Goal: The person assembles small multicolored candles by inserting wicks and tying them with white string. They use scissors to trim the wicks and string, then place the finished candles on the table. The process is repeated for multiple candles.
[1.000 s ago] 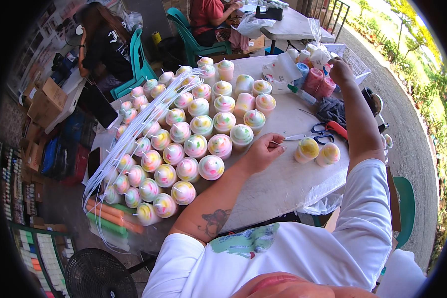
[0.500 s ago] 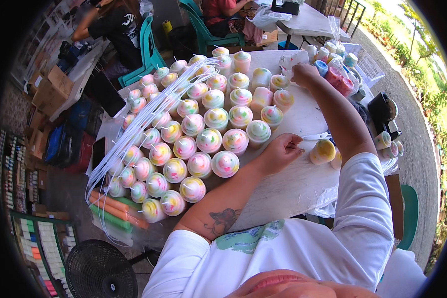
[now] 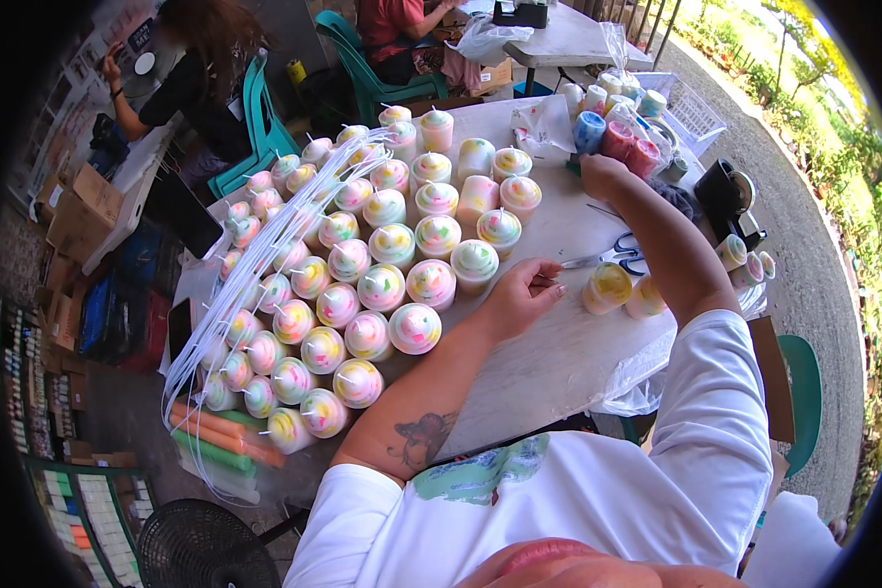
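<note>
Swirled candles point(image 3: 415, 329) crowd the desk's point(image 3: 508, 384) left side, probably for working room; the left hand point(image 3: 521, 298) presses its fingers together beside scissors point(image 3: 624, 253), while the right hand's point(image 3: 604, 176), toward the far-right corner, I cannot tell.

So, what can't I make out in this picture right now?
All in the head view:
Right hand: the back of the hand hides its grip; only a dark green tip pokes out.
Left hand: anything between the curled fingertips is too small to tell.
Pale candle: partly covered by the right forearm.
Some candles: partly covered by white strands.
Co-worker in red: cut off by the upper edge.
</note>
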`<action>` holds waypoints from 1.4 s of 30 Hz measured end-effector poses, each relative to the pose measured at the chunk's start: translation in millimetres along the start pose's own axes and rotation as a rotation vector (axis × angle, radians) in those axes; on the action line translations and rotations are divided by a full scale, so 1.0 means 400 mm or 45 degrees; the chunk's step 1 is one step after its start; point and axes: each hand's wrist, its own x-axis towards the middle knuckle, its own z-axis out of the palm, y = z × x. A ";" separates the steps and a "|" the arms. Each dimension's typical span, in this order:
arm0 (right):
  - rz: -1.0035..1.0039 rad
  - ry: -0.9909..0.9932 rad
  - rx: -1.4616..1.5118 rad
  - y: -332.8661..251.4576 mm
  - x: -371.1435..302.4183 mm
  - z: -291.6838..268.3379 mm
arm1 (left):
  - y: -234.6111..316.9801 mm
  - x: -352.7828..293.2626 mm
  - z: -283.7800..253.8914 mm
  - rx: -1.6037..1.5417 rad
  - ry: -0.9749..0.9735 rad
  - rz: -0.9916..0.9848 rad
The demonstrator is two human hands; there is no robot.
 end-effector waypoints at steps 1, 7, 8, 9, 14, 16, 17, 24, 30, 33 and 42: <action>-0.038 0.019 -0.028 0.009 0.013 0.000 | 0.001 0.001 0.001 -0.020 -0.010 -0.001; -0.147 0.342 0.566 -0.040 -0.023 -0.130 | 0.004 -0.003 -0.001 0.009 -0.005 -0.011; -0.231 0.414 0.574 -0.044 -0.007 -0.115 | 0.002 -0.002 0.000 0.022 -0.001 0.014; -0.278 0.444 0.524 -0.050 0.016 -0.088 | -0.003 0.001 0.002 0.019 -0.013 0.020; -0.223 0.488 0.394 -0.105 0.053 -0.061 | -0.007 0.002 -0.001 -0.012 -0.075 -0.007; -0.174 0.644 0.458 -0.108 0.033 -0.124 | -0.010 -0.001 -0.004 -0.013 -0.065 -0.011; -0.134 0.671 0.474 -0.114 -0.003 -0.186 | -0.011 -0.002 -0.008 -0.012 -0.055 -0.013; 0.089 1.104 0.461 0.129 -0.038 -0.368 | 0.002 -0.004 -0.001 0.049 -0.032 -0.010; 0.399 0.414 0.759 0.200 0.011 -0.317 | -0.004 0.004 -0.006 -0.014 -0.048 -0.031; 0.290 0.573 1.513 0.247 0.060 -0.286 | -0.012 0.002 -0.008 -0.055 -0.027 -0.004; 0.182 1.426 0.374 0.325 0.016 -0.307 | 0.003 -0.007 -0.008 -0.036 -0.056 -0.059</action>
